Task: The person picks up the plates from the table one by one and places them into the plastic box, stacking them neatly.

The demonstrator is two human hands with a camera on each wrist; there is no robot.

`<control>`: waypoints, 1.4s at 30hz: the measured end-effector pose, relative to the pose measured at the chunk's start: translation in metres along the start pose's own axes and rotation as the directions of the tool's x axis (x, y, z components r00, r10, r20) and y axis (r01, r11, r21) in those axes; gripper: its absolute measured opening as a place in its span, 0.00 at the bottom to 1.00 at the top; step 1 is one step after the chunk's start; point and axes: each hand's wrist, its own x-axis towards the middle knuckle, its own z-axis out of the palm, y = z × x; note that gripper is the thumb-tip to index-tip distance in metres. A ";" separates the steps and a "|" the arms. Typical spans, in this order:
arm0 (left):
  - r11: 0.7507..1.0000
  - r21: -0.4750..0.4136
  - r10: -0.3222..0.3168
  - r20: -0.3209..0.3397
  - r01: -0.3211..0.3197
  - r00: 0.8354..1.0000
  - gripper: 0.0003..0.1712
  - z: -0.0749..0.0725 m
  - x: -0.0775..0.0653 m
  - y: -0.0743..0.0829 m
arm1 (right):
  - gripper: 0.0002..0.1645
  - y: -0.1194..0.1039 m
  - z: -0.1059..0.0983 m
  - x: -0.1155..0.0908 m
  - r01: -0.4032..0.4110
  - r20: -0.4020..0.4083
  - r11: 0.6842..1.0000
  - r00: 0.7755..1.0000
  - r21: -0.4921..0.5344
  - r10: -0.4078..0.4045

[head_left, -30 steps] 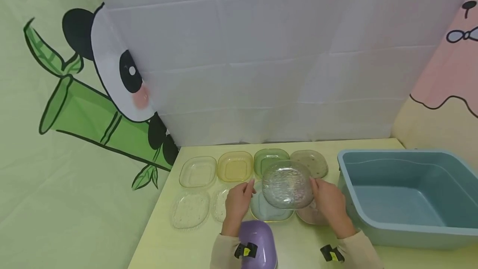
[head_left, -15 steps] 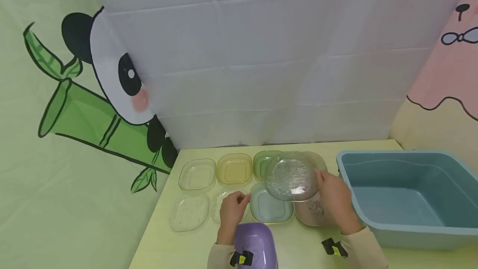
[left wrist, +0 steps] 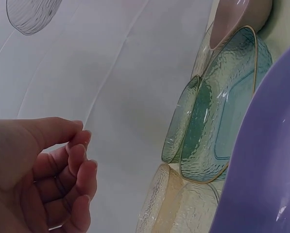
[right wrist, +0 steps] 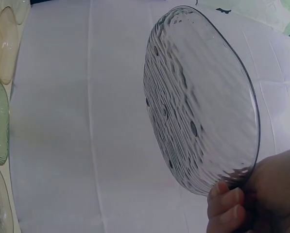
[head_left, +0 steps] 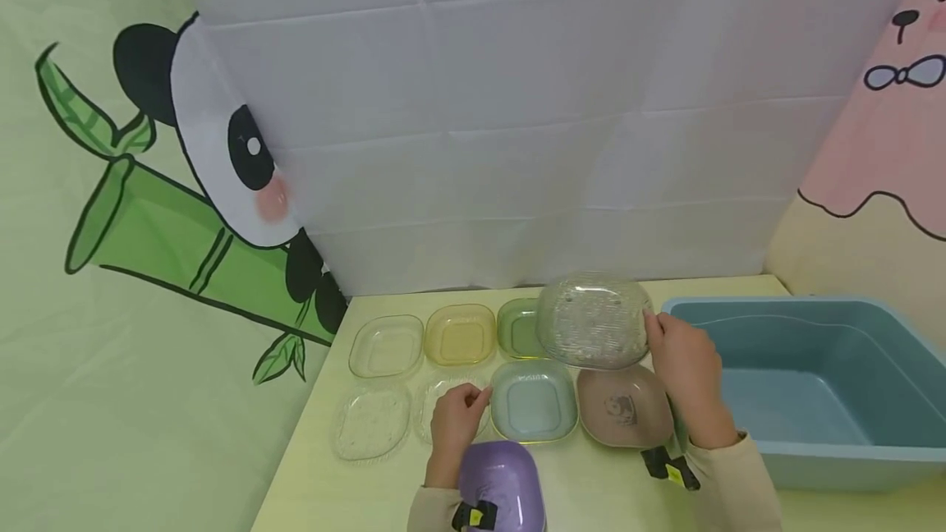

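My right hand (head_left: 687, 372) pinches the right edge of a clear, ribbed dish (head_left: 591, 323). The dish is raised and tilted over the back of the table, overlapping a green dish (head_left: 519, 327) and hiding what lies behind it. In the right wrist view, the fingers and thumb grip one rim of that clear dish (right wrist: 208, 102), which has small round feet. My left hand (head_left: 456, 425) holds nothing, its fingers loosely curled and thumb near the index finger. It hovers beside a pale blue dish (head_left: 534, 402) and above a purple dish (head_left: 510, 479).
A yellow dish (head_left: 460, 335) and a clear square dish (head_left: 386, 346) stand in the back row. In front are another clear dish (head_left: 372, 423), one partly behind the left hand, and a brown dish (head_left: 624, 409) with a panda print. A large blue tub (head_left: 850, 454) stands right.
My right hand has carried the clear dish up, back and to the right, uncovering the blue and brown dishes. The left hand has moved slightly left and down, away from the clear dish.
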 end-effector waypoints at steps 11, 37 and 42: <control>1.000 0.005 0.002 0.025 -0.003 1.000 0.16 -0.001 -0.005 0.000 | 0.26 -0.014 -0.033 0.029 0.046 0.080 0.999 0.996 -0.023 -0.044; 0.998 0.053 -0.030 0.064 0.026 0.998 0.16 -0.007 -0.011 -0.026 | 0.26 0.031 -0.098 0.049 0.148 0.217 0.963 0.971 -0.226 -0.099; 0.998 0.053 -0.022 0.072 0.018 0.997 0.16 -0.010 -0.013 -0.030 | 0.26 0.055 -0.106 0.046 0.135 0.171 0.962 0.981 -0.238 -0.096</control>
